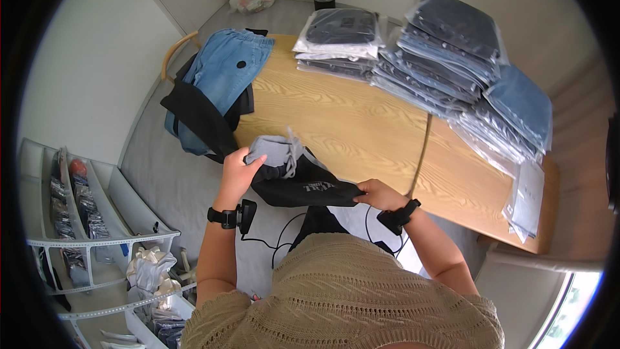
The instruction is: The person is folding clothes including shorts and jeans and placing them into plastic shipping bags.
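Observation:
A pair of black drawstring pants [284, 190] is stretched between my two hands over the table's near edge. Its waist shows a light grey lining [271, 148] and a grey drawstring [294, 158]; small pale print marks the cloth. My left hand [239, 167] is closed on the waist end, thumb on top. Fingers of my right hand [380, 194] pinch the other end of the black cloth. A long black piece of cloth [200, 113] runs from behind my left hand across blue jeans [229, 58]; whether it belongs to the pants I hold, I cannot tell.
On the wooden table [336, 116], tall stacks of bagged folded jeans [445, 52] stand at the far right, beside a lower bagged pile [339, 32]. White shelving [103, 242] with packed items is at my left. Dark cables [278, 245] hang below the table. A black bin [324, 0] stands behind.

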`<action>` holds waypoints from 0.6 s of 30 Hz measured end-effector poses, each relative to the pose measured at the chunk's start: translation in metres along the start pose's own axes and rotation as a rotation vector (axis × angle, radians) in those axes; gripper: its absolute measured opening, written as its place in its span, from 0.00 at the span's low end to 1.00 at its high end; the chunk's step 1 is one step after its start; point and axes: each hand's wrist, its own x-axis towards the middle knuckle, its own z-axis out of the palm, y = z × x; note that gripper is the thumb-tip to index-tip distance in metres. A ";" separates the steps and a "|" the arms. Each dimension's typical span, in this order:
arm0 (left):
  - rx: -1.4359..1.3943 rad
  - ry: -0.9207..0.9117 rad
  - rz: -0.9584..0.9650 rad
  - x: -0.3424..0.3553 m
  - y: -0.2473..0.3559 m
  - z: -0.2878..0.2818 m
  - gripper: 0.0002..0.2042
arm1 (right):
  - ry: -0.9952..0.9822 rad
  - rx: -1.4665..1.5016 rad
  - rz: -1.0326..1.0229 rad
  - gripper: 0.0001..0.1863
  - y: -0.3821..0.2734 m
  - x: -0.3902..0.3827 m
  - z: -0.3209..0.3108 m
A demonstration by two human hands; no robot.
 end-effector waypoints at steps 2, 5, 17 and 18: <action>0.043 -0.082 0.158 -0.024 0.036 0.004 0.12 | -0.004 -0.147 0.052 0.09 0.000 -0.046 -0.001; 0.088 -0.164 0.315 -0.045 0.083 0.015 0.12 | 0.059 -0.290 0.094 0.11 0.006 -0.107 0.005; -0.312 -0.579 0.755 -0.117 0.232 0.095 0.12 | 1.003 0.486 -0.112 0.45 0.007 -0.250 -0.005; -0.350 -0.603 0.768 -0.121 0.241 0.094 0.12 | 0.943 0.613 -0.246 0.48 0.015 -0.257 -0.010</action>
